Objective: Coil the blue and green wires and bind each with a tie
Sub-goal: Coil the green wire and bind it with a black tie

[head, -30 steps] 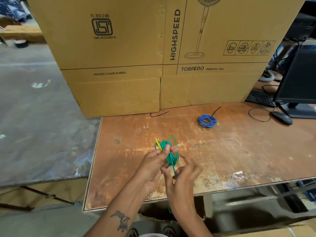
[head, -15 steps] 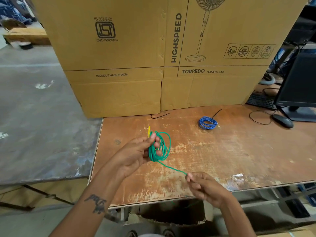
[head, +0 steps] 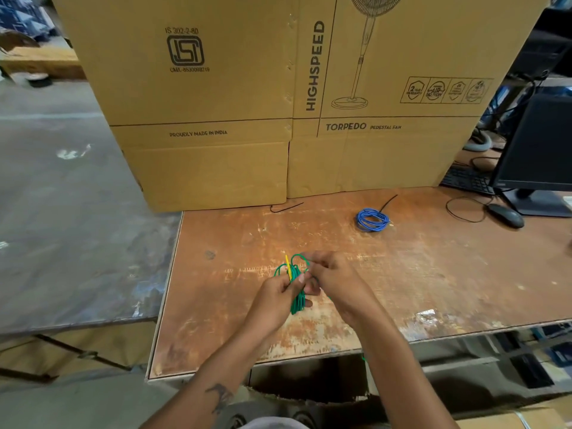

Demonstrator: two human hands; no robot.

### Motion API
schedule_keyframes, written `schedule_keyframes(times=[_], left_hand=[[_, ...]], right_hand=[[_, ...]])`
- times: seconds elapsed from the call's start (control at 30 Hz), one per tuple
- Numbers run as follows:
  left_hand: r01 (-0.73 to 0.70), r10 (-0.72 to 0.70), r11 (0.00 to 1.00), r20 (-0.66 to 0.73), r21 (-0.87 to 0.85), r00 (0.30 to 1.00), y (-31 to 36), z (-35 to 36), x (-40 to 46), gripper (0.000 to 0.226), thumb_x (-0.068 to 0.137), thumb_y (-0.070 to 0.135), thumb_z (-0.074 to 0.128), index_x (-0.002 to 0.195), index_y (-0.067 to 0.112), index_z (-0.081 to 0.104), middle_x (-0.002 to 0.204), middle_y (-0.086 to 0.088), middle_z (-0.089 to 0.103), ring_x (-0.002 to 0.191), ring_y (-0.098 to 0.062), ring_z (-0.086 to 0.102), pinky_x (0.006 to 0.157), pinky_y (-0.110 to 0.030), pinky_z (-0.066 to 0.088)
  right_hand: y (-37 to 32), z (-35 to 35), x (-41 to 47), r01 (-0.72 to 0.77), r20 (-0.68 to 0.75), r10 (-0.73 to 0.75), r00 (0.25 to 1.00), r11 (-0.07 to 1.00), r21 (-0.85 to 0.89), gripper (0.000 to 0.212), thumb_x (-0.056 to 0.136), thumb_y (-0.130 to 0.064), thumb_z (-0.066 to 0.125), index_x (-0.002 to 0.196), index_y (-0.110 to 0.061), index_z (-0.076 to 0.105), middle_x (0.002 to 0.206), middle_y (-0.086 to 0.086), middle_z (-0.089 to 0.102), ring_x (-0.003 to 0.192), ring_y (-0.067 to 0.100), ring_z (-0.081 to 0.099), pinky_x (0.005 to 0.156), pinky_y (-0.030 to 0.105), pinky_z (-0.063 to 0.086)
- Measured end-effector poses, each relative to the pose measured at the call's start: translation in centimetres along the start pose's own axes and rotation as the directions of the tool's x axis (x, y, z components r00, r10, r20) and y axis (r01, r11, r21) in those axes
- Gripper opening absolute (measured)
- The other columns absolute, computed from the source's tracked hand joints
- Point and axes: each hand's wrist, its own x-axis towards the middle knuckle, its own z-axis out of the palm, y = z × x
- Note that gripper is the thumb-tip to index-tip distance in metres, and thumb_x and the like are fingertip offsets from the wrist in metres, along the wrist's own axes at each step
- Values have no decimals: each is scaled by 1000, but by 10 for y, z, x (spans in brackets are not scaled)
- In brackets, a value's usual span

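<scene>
Above the near part of the worn table, the green wire is gripped as a bundle of loops by the left hand, a yellow tie held alongside it. The upper loops are pinched by the curled fingers of the right hand. Farther back, the coiled blue wire is seen lying on the table, well apart, before the cardboard boxes.
</scene>
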Motion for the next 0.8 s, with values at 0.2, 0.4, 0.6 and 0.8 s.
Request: schedule_keyframes(times=[0.2, 0.4, 0.6, 0.8], left_hand=[[247, -297, 818, -14, -520, 955, 1, 13, 1, 27, 104, 32, 53, 99, 10, 68, 65, 0, 64, 50, -8, 61, 50, -22, 50], [231, -298, 726, 5, -648, 954, 11, 12, 4, 31, 104, 38, 52, 117, 16, 70, 101, 6, 80, 73, -4, 73, 58, -21, 51], [111, -188, 803, -72, -585, 980, 9, 9, 9, 26, 100, 35, 58, 99, 12, 69, 82, 5, 73, 72, -13, 71, 62, -24, 55], [15, -79, 824, -88, -566, 993, 24, -11, 26, 20, 103, 34, 53, 93, 18, 61, 71, 7, 56, 60, -10, 60, 61, -22, 53]], right_hand=[[15, 20, -21, 180, -268, -240, 933, 957, -229, 46, 93, -15, 77, 131, -35, 60, 90, -23, 76, 74, 9, 76, 74, 50, 65], [40, 23, -24, 225, -359, -295, 886, 948, -223, 45, 88, -22, 84, 118, -42, 56, 89, -12, 75, 80, 16, 74, 74, 43, 63], [31, 11, -31, 209, -215, -272, 938, 939, -272, 36, 94, -27, 79, 119, -35, 55, 95, -6, 72, 63, 9, 70, 56, 27, 54], [40, -16, -26, 24, 250, -37, 968, 998, 53, 15, 103, -21, 67, 112, -10, 62, 88, 7, 72, 44, 12, 52, 43, 23, 39]])
